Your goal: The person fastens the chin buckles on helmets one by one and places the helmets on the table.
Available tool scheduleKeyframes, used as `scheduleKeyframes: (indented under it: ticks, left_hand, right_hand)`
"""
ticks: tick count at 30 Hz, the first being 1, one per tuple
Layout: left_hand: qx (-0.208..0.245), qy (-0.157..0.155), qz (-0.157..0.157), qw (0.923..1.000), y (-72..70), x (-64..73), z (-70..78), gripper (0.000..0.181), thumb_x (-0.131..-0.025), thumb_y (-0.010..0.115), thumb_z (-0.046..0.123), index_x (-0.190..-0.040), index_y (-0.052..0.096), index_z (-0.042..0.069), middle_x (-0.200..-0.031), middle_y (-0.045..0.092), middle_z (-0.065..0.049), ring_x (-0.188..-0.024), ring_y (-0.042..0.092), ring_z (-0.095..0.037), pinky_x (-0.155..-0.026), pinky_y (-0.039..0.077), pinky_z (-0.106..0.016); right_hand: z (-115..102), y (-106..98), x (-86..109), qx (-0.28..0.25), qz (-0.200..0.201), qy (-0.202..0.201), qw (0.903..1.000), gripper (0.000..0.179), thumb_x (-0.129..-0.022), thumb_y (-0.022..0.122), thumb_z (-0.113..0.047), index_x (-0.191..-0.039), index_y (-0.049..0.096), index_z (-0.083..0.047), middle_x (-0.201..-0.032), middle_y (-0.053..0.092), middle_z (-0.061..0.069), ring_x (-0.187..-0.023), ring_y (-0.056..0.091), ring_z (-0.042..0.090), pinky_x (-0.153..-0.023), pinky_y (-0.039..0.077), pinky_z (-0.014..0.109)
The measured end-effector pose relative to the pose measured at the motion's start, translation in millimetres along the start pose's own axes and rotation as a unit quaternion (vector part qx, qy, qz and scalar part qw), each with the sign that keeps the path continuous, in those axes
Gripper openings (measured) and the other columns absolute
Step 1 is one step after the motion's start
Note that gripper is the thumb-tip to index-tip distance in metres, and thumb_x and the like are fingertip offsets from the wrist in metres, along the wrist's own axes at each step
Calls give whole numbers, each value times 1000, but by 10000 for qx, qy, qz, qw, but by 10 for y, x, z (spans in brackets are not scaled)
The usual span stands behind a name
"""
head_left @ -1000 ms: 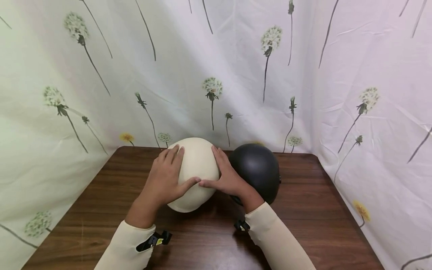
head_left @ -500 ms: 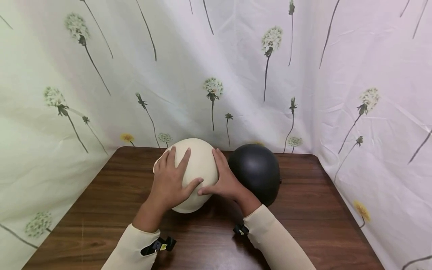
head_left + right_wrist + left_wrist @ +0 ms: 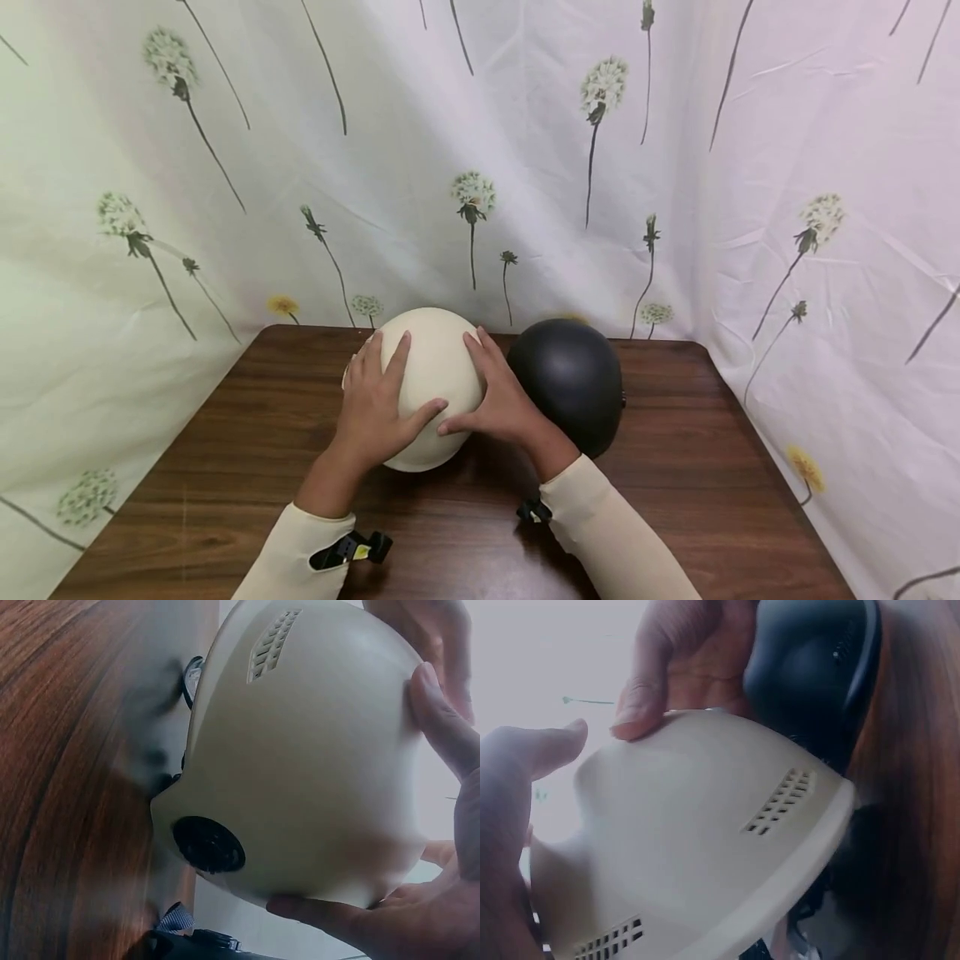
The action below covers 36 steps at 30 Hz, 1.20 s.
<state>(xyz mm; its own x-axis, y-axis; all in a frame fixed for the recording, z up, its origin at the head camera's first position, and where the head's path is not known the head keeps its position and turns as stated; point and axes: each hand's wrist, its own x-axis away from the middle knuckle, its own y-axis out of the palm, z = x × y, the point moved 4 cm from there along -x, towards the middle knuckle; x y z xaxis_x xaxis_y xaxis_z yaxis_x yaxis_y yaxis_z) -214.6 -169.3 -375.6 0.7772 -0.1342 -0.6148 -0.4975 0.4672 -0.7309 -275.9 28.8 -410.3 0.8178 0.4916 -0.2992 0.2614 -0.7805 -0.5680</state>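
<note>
A cream helmet (image 3: 435,358) sits near the middle of the table's back half, between my two hands. My left hand (image 3: 372,412) holds its left side, fingers spread over the shell. Around its right side my right hand (image 3: 506,400) grips, and both thumbs lie on the near face, tips close together. The left wrist view shows two slotted vents (image 3: 780,802) above the helmet's rim. On its side a round black disc (image 3: 208,844) appears in the right wrist view. A black helmet (image 3: 566,383) stands just right of it, partly behind my right wrist. Whether the cream helmet touches the table is unclear.
The brown wood table (image 3: 675,500) has rounded back corners. A white curtain (image 3: 390,208) printed with dandelions hangs behind it and along both sides. A strap piece (image 3: 174,918) shows low in the right wrist view. Each sleeve carries a small black camera mount (image 3: 352,550).
My left hand has shifted a little to the right over the cream helmet, which seems slightly turned, showing a bit of edge at its left. My right thumb has slid slightly lower. The black helmet is unmoved.
</note>
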Motion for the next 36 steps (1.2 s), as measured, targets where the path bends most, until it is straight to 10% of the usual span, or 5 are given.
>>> scheduleKeyframes:
  ticks: [14, 36]
  left_hand:
    - [856, -466, -276, 9949, 165, 57, -84, 114, -79, 88, 49, -164, 30, 2, -165, 19, -38, -152, 18, -59, -117, 12, -79]
    - [1565, -1322, -719, 9762, 320, 106, -340, 109, -86, 85, 45, -168, 23, 7, -169, 13, -32, -155, 15, -55, -113, 29, -76]
  right_hand:
    - [-72, -51, -2, 734, -81, 69, 9972, 135, -65, 98, -58, -170, 18, -28, -178, 2, -1, -162, 9, 23, -118, 39, 54]
    - [-91, 60, 19, 978, 150, -17, 9951, 121, -73, 94, -57, -167, 30, -17, -177, 13, 5, -163, 7, 24, -116, 41, 55]
